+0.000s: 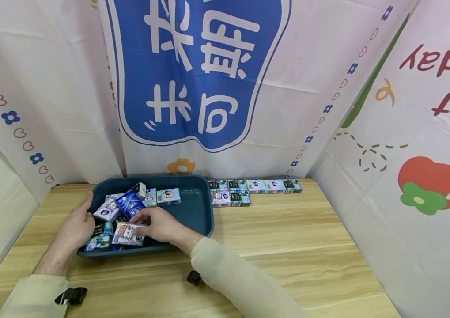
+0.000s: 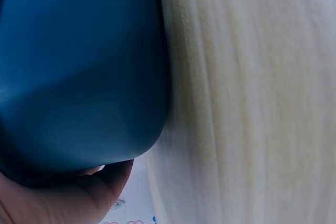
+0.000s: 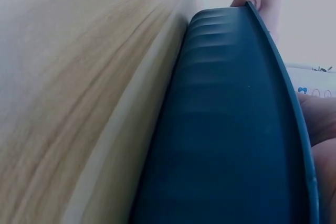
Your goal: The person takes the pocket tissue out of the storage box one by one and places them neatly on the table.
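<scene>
- Gripping the left end of the tray [image 1: 193, 218] with the left hand [image 1: 74, 227], bending round the rim and end wall.
- Reaching over the tray's near rim with the right hand [image 1: 161, 224], apparently pinching a lilac pack [image 1: 123, 236] between thumb and forefinger; hiding the other fingertips, so impossible to tell their hold.
- Finding the lilac pack inside the tray, near its front left part, tilting among other tissue packs.
- Seeing a floral pack [image 1: 99, 240] in the tray's near left corner, a dark blue pack [image 1: 130, 204] leaning across the heap in the tray's left half, and a pale blue pack [image 1: 169, 196] by the tray's far wall.
- Seeing more packs on the worktop [image 1: 288, 256], just beside the tray's right end: a back row [image 1: 256, 186] of five, a front row [image 1: 240, 198] of two.
- Risking a dropped lilac pack, probably through too shallow a pinch on smooth wrapping.
- Risking a tumble in the tray's heap, through tugging against leaning neighbours.
- Risking crooked rows, through a rightward shove on the tray from the left hand.
- Risking a bump of the right sleeve [image 1: 225, 263] against the tray's near rim, through lifting too low.
</scene>
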{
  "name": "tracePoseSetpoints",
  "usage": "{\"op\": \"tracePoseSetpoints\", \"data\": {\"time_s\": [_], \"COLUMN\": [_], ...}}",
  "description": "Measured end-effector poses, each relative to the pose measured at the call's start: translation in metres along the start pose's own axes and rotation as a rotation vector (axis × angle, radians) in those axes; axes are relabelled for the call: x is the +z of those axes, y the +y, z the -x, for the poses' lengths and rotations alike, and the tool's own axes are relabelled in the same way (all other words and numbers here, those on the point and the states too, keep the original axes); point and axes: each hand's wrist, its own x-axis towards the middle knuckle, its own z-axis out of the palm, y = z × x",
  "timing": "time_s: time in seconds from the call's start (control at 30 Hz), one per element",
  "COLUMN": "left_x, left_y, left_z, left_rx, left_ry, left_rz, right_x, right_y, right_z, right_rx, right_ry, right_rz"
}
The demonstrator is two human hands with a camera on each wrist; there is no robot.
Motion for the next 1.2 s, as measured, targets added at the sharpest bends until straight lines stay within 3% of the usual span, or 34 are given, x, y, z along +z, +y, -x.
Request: {"op": "tracePoseSetpoints", "data": {"time_s": [0.53,1.2], "left_x": [0.000,0.000], "left_y": [0.000,0.002], "left_z": [-0.001,-0.001], "left_rx": [-0.045,-0.084], "left_ry": [-0.006,-0.017], "left_rz": [-0.012,-0.003], "right_x": [-0.047,-0.114], "right_y": [0.021,0.051], "right_z": [0.018,0.036], "right_rx": [-0.022,0.061], "right_ry": [0.029,0.110], "right_rz": [-0.145,-0.275]}}
